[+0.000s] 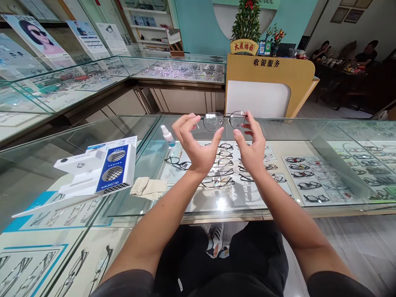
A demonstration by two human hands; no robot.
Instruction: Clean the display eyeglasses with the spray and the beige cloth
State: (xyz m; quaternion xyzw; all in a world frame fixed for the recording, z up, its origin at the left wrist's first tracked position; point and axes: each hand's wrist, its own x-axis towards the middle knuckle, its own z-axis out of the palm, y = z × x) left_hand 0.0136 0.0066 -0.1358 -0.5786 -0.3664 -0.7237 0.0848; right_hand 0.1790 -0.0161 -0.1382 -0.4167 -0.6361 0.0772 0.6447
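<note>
Above the glass worktop (278,211), seen from the head camera, both hands hold a pair of thin-rimmed spectacles (224,120) up in the air, lenses facing the person. The left hand (198,145) has its fingers (185,122) closed on the frame's left end, thumb raised under the left lens. The right hand (252,145) clamps the right rim between its fingers and thumb. On the worktop below lie a small spray bottle (168,136), a black-framed pair of glasses (177,163), a folded beige cloth (148,187) and a blue-and-white display box (103,170).
</note>
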